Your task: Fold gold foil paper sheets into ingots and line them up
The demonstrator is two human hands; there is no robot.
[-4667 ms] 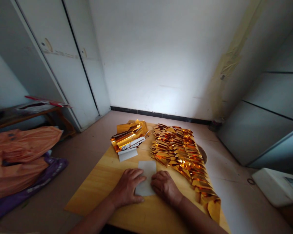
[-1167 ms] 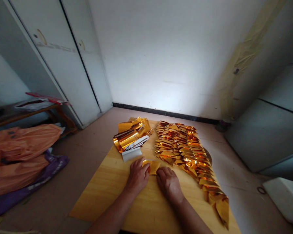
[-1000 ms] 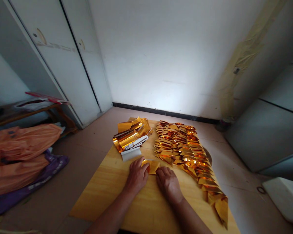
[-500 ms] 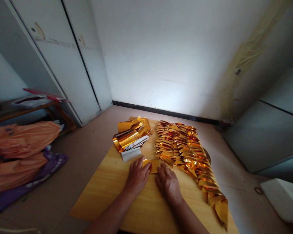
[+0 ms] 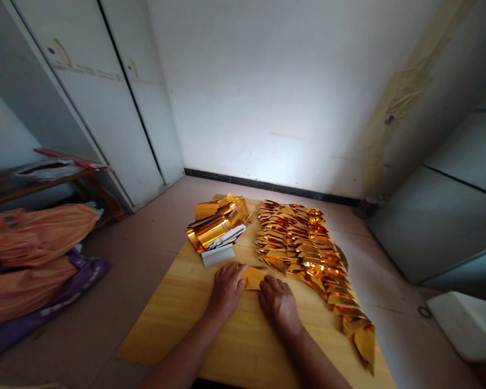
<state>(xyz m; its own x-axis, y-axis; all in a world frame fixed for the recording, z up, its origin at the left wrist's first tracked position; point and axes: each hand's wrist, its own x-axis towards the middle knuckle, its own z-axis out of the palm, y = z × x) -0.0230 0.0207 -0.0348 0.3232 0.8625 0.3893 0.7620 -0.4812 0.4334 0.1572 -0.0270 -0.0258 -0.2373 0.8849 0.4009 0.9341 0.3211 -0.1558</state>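
Observation:
A small folded piece of gold foil paper lies on the wooden board between my hands. My left hand grips its left end, thumb and fingers together. On the right end, the curled fingers of my right hand press down. Just beyond my left hand is a loose pile of gold foil sheets, some showing white backs. To the right stand several overlapping rows of folded gold paper pieces, trailing down the board's right side.
White cabinets stand at the left and a grey cabinet at the right. Orange and purple bags lie on the left by a wooden bench. A white box sits on the floor at the right.
My left hand has shifted slightly left along the gold paper. The paper now looks flatter and duller between my hands. The view has turned a little.

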